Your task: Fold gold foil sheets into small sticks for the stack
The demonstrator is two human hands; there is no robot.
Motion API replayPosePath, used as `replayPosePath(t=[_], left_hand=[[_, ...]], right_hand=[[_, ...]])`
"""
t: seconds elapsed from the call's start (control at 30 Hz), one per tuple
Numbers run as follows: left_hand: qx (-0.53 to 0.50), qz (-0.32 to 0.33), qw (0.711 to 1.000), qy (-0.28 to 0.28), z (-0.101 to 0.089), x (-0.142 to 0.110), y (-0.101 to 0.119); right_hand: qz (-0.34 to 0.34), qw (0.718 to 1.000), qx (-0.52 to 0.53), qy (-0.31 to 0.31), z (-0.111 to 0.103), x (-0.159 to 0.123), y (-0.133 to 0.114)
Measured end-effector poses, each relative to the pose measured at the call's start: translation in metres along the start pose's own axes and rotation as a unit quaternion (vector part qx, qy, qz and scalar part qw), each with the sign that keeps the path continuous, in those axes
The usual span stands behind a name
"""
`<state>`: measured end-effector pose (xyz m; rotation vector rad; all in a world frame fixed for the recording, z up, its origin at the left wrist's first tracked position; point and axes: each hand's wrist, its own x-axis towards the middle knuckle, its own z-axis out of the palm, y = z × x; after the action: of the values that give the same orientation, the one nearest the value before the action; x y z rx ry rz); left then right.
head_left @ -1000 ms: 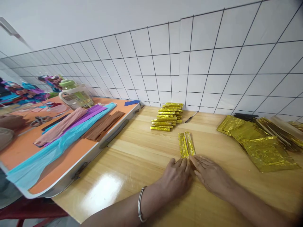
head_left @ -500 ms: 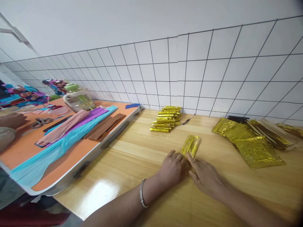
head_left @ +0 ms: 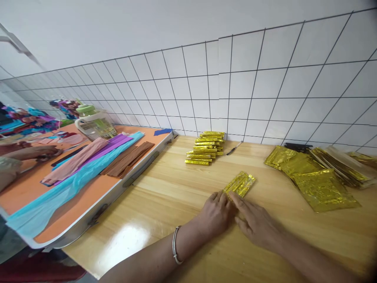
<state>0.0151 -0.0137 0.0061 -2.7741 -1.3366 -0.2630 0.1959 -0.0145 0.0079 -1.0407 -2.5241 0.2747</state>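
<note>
1. Pressing down, the left hand (head_left: 216, 210) bunches its curled fingers at the near end of the gold foil (head_left: 241, 184); the right hand (head_left: 256, 220) reaches there with fingers extended. Whether either pinches, I cannot tell.
2. The foil lies on the table (head_left: 165, 196), creased lengthwise, seemingly part-folded.
3. Narrow strips (head_left: 204, 149), apparently finished, lie stacked near the wall; flat sheets (head_left: 324, 190) at right look unfolded.
4. Print on the jug (head_left: 96, 125) is unreadable.
</note>
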Motion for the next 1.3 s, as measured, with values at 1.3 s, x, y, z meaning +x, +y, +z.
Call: replayPosePath(t=[1.3], left_hand=[[-0.093,0.166,0.982,-0.014,0.012,0.058,-0.059]], right_hand=[[0.068,0.989,-0.115,-0.061,-0.017,0.008,0.075]])
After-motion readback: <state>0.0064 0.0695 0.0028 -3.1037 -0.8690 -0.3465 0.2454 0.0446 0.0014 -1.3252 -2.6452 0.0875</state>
